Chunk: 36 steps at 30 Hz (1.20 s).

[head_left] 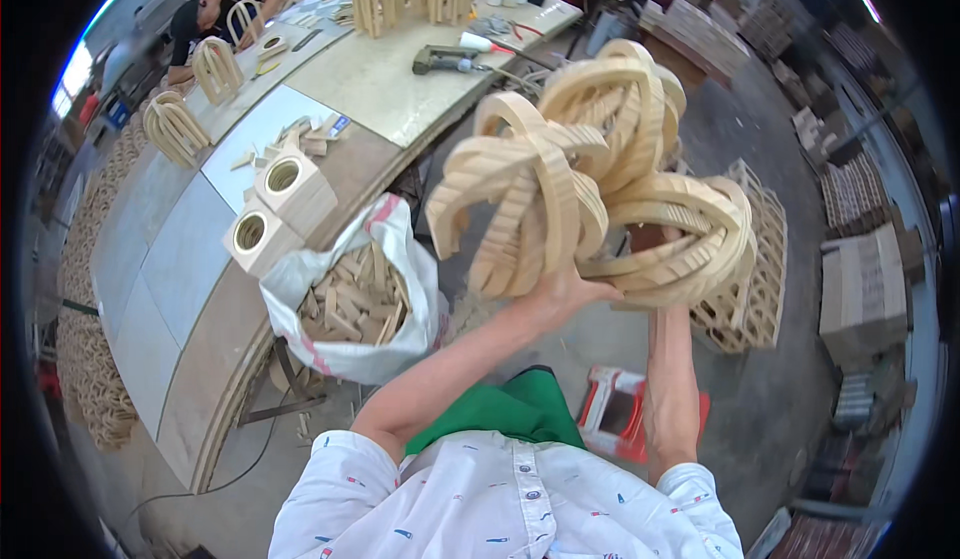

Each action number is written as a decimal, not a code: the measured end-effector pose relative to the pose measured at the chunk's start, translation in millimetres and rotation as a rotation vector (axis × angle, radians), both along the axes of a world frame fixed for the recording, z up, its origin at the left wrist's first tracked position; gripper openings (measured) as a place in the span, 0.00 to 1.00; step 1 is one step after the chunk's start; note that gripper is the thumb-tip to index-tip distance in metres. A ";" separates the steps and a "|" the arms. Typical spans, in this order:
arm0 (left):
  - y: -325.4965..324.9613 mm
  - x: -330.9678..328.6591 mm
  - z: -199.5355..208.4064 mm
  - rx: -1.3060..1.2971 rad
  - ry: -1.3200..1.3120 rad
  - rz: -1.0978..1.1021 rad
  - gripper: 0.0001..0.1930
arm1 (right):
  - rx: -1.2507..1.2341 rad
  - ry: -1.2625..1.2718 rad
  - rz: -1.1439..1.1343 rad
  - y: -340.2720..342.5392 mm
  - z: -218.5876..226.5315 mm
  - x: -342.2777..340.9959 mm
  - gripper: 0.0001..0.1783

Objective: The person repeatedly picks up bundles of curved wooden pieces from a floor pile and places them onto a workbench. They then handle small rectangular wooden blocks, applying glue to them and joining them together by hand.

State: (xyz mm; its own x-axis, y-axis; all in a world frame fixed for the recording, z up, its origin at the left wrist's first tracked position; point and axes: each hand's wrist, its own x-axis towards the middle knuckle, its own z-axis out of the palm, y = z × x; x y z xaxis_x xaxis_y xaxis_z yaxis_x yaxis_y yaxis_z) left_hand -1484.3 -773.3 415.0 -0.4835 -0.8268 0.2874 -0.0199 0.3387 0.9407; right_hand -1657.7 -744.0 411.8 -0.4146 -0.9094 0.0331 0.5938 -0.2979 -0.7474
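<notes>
In front of my chest I hold up a cluster of pale wooden cage frames made of curved strips: a left frame, an upper frame and a right frame. My left hand is under the left frame, its thumb reaching toward the right one and its other fingers hidden behind the wood. Behind the right frame, my right hand shows only through the gaps between the strips. The forearm below it rises straight to that frame, and how its fingers lie is mostly covered.
A long workbench curves along the left, bearing more cage frames, blocks with round holes and a nail gun. Beside it stands a white sack of wood offcuts. A red crate lies near my feet. A person works across the bench.
</notes>
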 end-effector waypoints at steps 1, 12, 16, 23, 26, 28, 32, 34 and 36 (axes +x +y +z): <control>-27.3 -15.4 4.7 -0.045 -0.011 0.041 0.60 | -0.008 -0.005 0.033 -29.1 10.3 -16.4 0.17; -318.5 -22.1 2.0 0.019 -0.200 0.566 0.55 | -0.415 0.172 0.838 -439.2 -47.4 -14.5 0.15; -394.0 26.2 -4.5 -0.141 -0.200 0.712 0.42 | -0.350 0.189 0.888 -543.6 -41.7 85.6 0.19; -542.6 109.4 -42.0 0.142 -0.183 0.696 0.34 | 0.047 0.468 0.756 -651.9 -43.8 158.3 0.22; -600.5 128.3 -70.0 0.234 -0.185 0.700 0.39 | 0.079 0.430 0.750 -711.7 -78.2 183.0 0.22; -628.4 138.8 -83.7 0.177 -0.268 0.742 0.34 | 0.088 0.410 0.752 -741.5 -96.2 194.9 0.22; -679.7 156.0 -103.1 0.182 -0.256 0.713 0.34 | 0.104 0.376 0.743 -789.6 -124.4 207.1 0.23; -700.0 161.4 -104.4 0.247 -0.306 0.694 0.40 | 0.106 0.362 0.744 -809.5 -135.3 208.3 0.23; -713.2 162.9 -104.2 0.271 -0.316 0.697 0.40 | 0.107 0.342 0.755 -822.4 -144.5 211.1 0.23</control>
State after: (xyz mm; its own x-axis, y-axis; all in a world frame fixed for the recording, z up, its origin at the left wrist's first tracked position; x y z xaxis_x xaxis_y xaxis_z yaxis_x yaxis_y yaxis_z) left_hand -1321.4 -1486.5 310.9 0.1432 -0.9892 -0.0301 -0.4203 -0.0883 0.9031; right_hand -1446.6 -1566.4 267.3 0.3251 -0.9440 -0.0560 0.3404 0.1720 -0.9244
